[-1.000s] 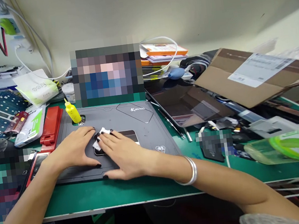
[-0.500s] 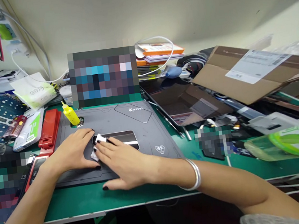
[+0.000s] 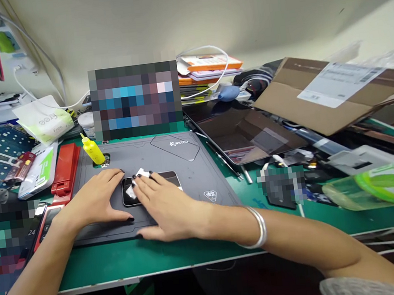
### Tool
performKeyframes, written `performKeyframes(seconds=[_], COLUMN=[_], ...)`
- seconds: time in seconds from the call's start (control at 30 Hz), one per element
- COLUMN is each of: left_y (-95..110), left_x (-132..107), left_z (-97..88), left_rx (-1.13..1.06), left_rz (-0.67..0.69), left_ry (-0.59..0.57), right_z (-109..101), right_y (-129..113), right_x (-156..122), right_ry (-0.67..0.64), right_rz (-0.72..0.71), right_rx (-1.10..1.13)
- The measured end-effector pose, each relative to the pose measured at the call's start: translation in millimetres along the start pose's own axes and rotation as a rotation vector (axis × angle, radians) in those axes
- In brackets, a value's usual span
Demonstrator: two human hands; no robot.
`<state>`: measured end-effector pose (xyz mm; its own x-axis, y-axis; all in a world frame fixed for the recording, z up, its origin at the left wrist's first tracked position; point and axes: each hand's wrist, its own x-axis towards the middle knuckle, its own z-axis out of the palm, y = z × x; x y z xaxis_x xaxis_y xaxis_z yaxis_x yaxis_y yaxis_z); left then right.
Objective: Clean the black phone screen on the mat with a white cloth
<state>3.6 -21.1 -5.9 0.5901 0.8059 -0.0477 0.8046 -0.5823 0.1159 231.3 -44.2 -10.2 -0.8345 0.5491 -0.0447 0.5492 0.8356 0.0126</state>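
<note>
A dark phone (image 3: pixel 165 179) lies flat on a grey work mat (image 3: pixel 169 155) on the green bench. My right hand (image 3: pixel 161 204) presses a small white wipe (image 3: pixel 135 184) onto the phone's left part, its fingers stretched flat over it. Flat on the mat just left of the phone rests my left hand (image 3: pixel 94 201), fingers spread, its fingertips at the phone's left end. A silver bangle (image 3: pixel 255 226) circles my right wrist.
A yellow squeeze bottle (image 3: pixel 93 149) stands at the mat's far left corner, a red case (image 3: pixel 66 169) beside it. A dark tablet (image 3: pixel 249 134) and an open cardboard box (image 3: pixel 330 93) lie right. Another phone (image 3: pixel 46 218) sits near my left wrist. Clutter and cables line the wall.
My right hand has rubbed the white wipe back and forth on the phone, down-left and then up-right again. The left hand has stayed put.
</note>
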Motion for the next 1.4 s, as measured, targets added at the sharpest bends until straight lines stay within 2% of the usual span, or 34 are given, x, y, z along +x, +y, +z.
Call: performKeyframes(seconds=[0.13,0.3,0.47,0.63,0.8,0.97,1.13,1.3,1.33,1.4], left_y=[0.6,1.2,1.5,1.4,1.5,1.1,-0.1,-0.8,-0.6,-0.2], left_x=[0.3,0.1,0.3,0.7,-0.2,0.2,0.1,-0.1,-0.1,0.0], left_z=[-0.6,-1.0,-0.6,-0.1,0.5,1.1,1.9,1.8,1.7,1.5], left_rx=[0.021,0.018,0.022,0.030,0.020,0.016,0.014,-0.008,-0.007,-0.001], left_rz=[0.005,-0.004,0.000,-0.004,-0.001,-0.001,0.000,-0.002,-0.002,0.001], left_ry=[-0.005,-0.021,-0.022,-0.019,-0.014,-0.011,-0.011,0.002,0.000,-0.005], right_z=[-0.4,0.1,1.3,0.7,-1.3,-2.4,-3.4,-4.0,-2.8,0.0], right_y=[-7.5,-11.2,-18.1,-17.4,-18.4,-15.6,-21.1,-12.6,-14.2,-19.9], right_x=[-4.7,-8.8,-12.4,-11.3,-13.3,-10.5,-14.9,-6.8,-7.5,-11.3], right_ry=[0.037,-0.020,-0.037,-0.071,-0.061,-0.124,-0.110,-0.153,-0.154,-0.124], right_rz=[-0.093,0.074,-0.016,0.134,0.029,0.209,0.041,0.259,0.276,0.215], right_rx=[-0.001,-0.068,-0.118,-0.180,-0.179,-0.212,-0.188,-0.216,-0.225,-0.221])
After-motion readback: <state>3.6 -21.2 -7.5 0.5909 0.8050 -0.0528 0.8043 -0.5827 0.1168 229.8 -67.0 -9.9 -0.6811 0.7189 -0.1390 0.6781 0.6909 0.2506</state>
